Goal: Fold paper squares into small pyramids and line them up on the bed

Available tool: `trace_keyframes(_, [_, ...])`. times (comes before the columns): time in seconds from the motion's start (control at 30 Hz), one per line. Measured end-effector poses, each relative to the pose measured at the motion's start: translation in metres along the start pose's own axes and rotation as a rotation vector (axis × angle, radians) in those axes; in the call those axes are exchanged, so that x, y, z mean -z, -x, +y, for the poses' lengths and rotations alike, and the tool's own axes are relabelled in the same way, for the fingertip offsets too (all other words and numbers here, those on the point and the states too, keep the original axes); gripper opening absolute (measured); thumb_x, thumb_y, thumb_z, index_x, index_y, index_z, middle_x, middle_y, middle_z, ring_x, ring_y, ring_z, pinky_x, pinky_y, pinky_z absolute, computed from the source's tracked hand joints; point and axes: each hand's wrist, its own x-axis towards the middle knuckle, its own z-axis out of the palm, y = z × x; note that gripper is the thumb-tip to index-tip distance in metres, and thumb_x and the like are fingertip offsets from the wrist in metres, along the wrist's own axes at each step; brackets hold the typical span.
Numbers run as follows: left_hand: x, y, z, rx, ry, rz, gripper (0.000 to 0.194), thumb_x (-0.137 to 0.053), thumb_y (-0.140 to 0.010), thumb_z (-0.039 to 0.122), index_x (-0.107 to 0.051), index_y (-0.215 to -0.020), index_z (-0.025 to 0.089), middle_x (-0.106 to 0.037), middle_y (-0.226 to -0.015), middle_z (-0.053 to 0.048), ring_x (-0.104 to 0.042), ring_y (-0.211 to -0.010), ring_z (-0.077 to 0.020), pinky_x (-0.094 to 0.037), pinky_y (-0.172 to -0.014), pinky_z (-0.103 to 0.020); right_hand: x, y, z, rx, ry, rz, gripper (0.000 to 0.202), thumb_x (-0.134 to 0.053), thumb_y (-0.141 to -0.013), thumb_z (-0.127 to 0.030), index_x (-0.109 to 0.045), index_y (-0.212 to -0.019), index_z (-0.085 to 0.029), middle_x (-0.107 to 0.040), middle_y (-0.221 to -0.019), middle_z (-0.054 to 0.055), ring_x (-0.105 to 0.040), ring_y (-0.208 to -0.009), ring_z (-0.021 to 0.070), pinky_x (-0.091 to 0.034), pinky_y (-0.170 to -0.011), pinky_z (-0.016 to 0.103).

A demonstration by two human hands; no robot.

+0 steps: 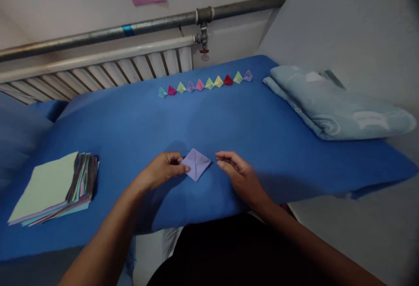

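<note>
A small folded purple paper square point(197, 164), turned like a diamond with crease lines meeting at its middle, is held just above the blue cloth. My left hand point(166, 168) pinches its left corner, thumb on top and fingers beneath. Just off the right corner is my right hand point(238, 172), its thumb and fingers a little apart and curved, with nothing seen between them. Farther back, a row of several small folded paper pieces point(200, 85) in different colours stretches across the cloth.
A thick stack of coloured paper sheets point(49, 183) lies at the left. At the right is a folded light-blue blanket point(340, 107). Behind the blue-covered surface point(131, 124) run a white radiator point(131, 66) and a metal pipe point(163, 22) with a red-handled valve point(204, 50).
</note>
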Motion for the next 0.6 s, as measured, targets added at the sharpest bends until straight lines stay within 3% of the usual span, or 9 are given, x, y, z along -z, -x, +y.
trace_keyframes(0.1, [-0.016, 0.012, -0.007, 0.004, 0.366, 0.192, 0.027, -0.073, -0.063, 0.038, -0.056, -0.062, 0.017, -0.058, -0.059, 0.002, -0.052, -0.056, -0.0101, -0.041, -0.059, -0.024, -0.005, 0.002, -0.012, -0.178, -0.156, -0.101, 0.03, -0.062, -0.076, -0.039, -0.063, -0.102, -0.024, -0.067, -0.097, 0.003, -0.062, -0.091, 0.02, -0.048, -0.082, 0.035])
trace_keyframes(0.2, [-0.037, 0.02, -0.007, -0.031, 0.591, 0.261, 0.028, -0.076, -0.062, 0.038, -0.059, -0.062, 0.016, -0.06, -0.057, 0.001, -0.052, -0.054, -0.0091, -0.042, -0.059, -0.023, -0.017, 0.001, -0.021, -0.24, -0.235, -0.23, 0.03, -0.066, -0.071, -0.038, -0.065, -0.097, -0.022, -0.068, -0.092, 0.002, -0.062, -0.088, 0.0199, -0.047, -0.081, 0.034])
trace_keyframes(0.27, [-0.05, 0.023, -0.004, -0.047, 0.671, 0.29, 0.028, -0.078, -0.061, 0.037, -0.061, -0.063, 0.015, -0.06, -0.057, 0.002, -0.053, -0.054, -0.0087, -0.042, -0.059, -0.023, -0.025, 0.0, -0.023, -0.238, -0.246, -0.232, 0.025, -0.065, -0.071, -0.037, -0.066, -0.091, -0.022, -0.069, -0.088, 0.001, -0.062, -0.083, 0.0189, -0.047, -0.078, 0.033])
trace_keyframes(0.43, [-0.062, 0.026, -0.005, -0.048, 0.722, 0.281, 0.026, -0.079, -0.062, 0.035, -0.062, -0.064, 0.015, -0.061, -0.058, 0.002, -0.054, -0.055, -0.009, -0.042, -0.06, -0.023, -0.032, -0.001, -0.019, -0.221, -0.241, -0.146, 0.017, -0.063, -0.07, -0.036, -0.065, -0.079, -0.021, -0.065, -0.075, -0.001, -0.058, -0.072, 0.0164, -0.045, -0.071, 0.03])
trace_keyframes(0.6, [-0.049, 0.026, -0.003, -0.116, 0.557, 0.211, 0.022, -0.075, -0.066, 0.033, -0.067, -0.079, 0.017, -0.065, -0.073, 0.0, -0.056, -0.067, -0.0106, -0.043, -0.065, -0.023, -0.025, 0.0, -0.012, -0.181, -0.12, -0.169, 0.012, -0.061, -0.074, -0.034, -0.063, -0.074, -0.021, -0.061, -0.07, -0.001, -0.055, -0.067, 0.0159, -0.043, -0.064, 0.029])
